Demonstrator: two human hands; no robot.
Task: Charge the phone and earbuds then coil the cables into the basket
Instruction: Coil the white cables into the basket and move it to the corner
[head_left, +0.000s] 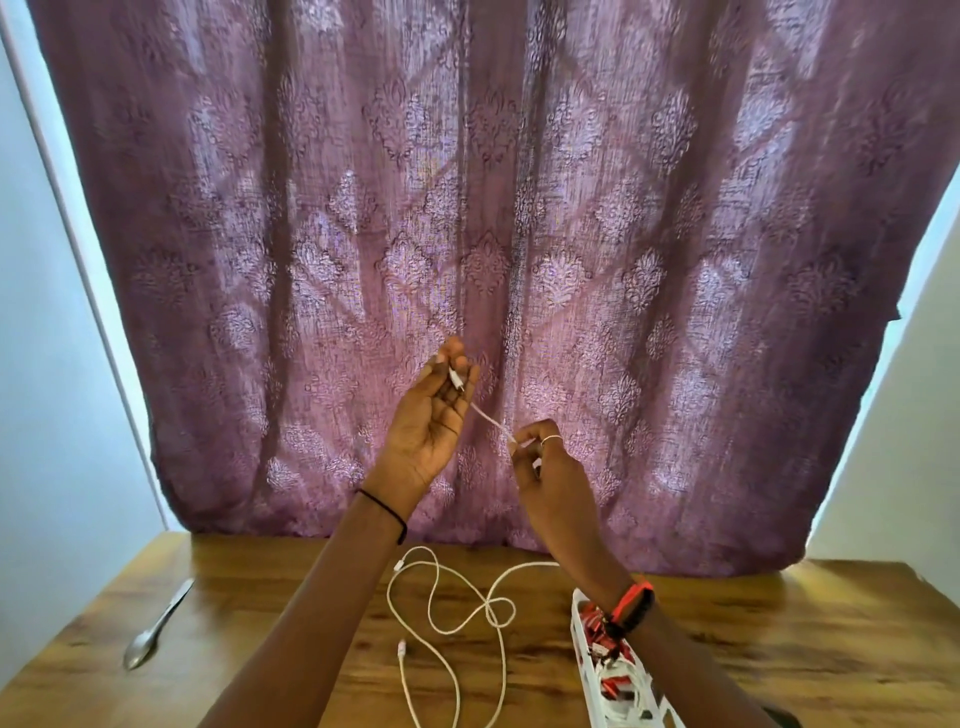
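Both hands are raised in front of a purple curtain. My left hand (434, 415), palm toward me, pinches the plug end of a thin white cable (491, 421) between thumb and fingertips. That short stretch of cable runs down-right to my right hand (545, 467), whose curled fingers pinch it. A second white cable (452, 618) lies in loose loops on the wooden table (260, 649) below my arms. A white power strip (608, 670) with red parts lies at the bottom right, partly under my right forearm. No phone, earbuds or basket shows.
A metal spoon (156, 626) lies on the table's left side. The purple patterned curtain (493, 208) hangs right behind the table's far edge, with pale walls on both sides.
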